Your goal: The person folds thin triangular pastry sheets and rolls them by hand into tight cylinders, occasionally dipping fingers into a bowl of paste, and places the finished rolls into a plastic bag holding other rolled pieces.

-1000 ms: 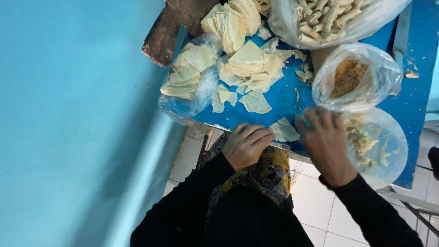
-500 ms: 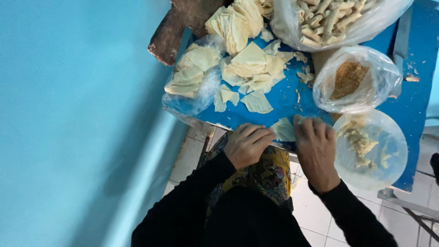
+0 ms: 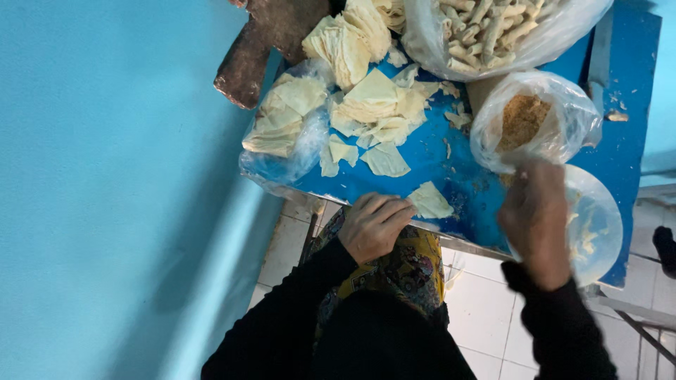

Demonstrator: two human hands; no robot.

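L hand, fingers curled, pins a wrapper flat at table edge, w/ R hand over bowl by filling bag, grip unclear.

Glossy blue desk, smooth, dusted with crumbs. Thin, matt, pale pastry sheets, dry and papery; one triangular sheet touched by the left hand. Clear, crinkled, shiny plastic bags, one over grainy brown filling. Transparent plastic bowl, smeared. Rough, dark, worn wood block. Matt black cloth sleeves; patterned fabric.
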